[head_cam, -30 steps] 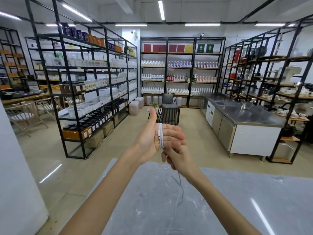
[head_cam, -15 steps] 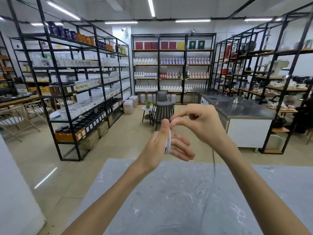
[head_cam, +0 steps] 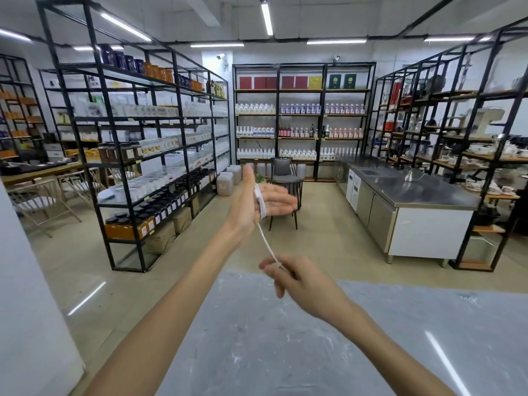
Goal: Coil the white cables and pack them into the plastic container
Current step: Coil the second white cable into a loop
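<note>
Grey tabltop (head_cam: 257, 352) bare below; shelving (head_cam: 137, 144) behind. Left hand (head_cam: 257, 201) — fingers extended, white cable (head_cam: 261, 204) looped round them; right hand (head_cam: 300, 281), previously above, now pinches the strand lower.

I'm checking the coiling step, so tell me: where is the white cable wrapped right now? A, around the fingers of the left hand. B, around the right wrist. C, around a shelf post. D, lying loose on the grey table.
A: the white cable loops around the left hand, and a strand runs down to the right hand.
</note>
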A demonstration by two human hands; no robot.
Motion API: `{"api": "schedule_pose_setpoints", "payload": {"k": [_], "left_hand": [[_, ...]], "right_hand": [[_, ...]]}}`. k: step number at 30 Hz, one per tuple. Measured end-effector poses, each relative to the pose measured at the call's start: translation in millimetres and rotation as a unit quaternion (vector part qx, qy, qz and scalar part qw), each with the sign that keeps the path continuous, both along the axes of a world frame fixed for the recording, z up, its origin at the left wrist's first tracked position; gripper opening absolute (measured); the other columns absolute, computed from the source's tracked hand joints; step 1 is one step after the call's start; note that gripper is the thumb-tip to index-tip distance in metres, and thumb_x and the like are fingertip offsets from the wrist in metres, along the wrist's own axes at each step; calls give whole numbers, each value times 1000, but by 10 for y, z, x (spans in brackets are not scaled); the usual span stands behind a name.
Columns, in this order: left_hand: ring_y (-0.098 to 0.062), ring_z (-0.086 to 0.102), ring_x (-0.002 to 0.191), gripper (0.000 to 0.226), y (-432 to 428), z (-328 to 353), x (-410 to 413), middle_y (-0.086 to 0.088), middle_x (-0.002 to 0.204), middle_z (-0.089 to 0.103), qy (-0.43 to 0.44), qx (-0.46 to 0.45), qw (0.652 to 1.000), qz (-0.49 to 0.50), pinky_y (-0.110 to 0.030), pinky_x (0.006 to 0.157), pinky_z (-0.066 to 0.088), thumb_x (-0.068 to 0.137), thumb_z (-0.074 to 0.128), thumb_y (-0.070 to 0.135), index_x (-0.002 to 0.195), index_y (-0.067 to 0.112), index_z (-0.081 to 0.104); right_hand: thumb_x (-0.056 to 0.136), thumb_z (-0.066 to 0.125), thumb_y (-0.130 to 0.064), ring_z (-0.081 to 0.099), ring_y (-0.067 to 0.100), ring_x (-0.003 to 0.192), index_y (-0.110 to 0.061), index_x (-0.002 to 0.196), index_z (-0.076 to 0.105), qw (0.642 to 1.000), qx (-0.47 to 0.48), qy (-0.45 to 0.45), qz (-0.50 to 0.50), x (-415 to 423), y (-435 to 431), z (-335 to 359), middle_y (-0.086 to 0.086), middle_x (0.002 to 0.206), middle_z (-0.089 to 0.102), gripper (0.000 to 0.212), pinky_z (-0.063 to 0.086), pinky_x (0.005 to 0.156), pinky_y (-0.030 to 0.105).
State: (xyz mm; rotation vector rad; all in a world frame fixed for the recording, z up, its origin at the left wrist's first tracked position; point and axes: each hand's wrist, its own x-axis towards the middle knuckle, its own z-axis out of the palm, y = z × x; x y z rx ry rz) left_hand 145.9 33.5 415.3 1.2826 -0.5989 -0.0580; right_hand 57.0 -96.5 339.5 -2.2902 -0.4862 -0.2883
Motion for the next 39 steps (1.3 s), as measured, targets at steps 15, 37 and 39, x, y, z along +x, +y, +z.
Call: {"api": "schedule_pose_setpoints", "payload": {"k": [15,37,39], "left_hand": [[-27,67,106,34,-91,-132,-321,-17,113,70,7,-52,951,-306,-36,95,53,99,41,14,117,-3,66],[-36,66,102,48,-191,-127,-719,-23,108,66,-46,65,868,-491,-34,89,53,102,29,27,130,-9,45],[-37,63,106,43,-170,-59,-688,-25,112,62,-73,60,872,-481,-36,94,51,99,37,18,133,-8,42]], "right_hand": [[87,71,-14,65,15,76,-18,92,78,941,-77,-331,10,-247,-459,1009,-7,84,75,9,53,71,38],[75,78,-5,57,7,71,-17,74,74,953,167,-250,49,-38,-596,1020,-3,75,67,13,43,66,18],[79,74,-7,59,9,67,-17,77,72,962,183,-200,41,-24,-524,921,-3,73,68,10,45,62,18]]}}
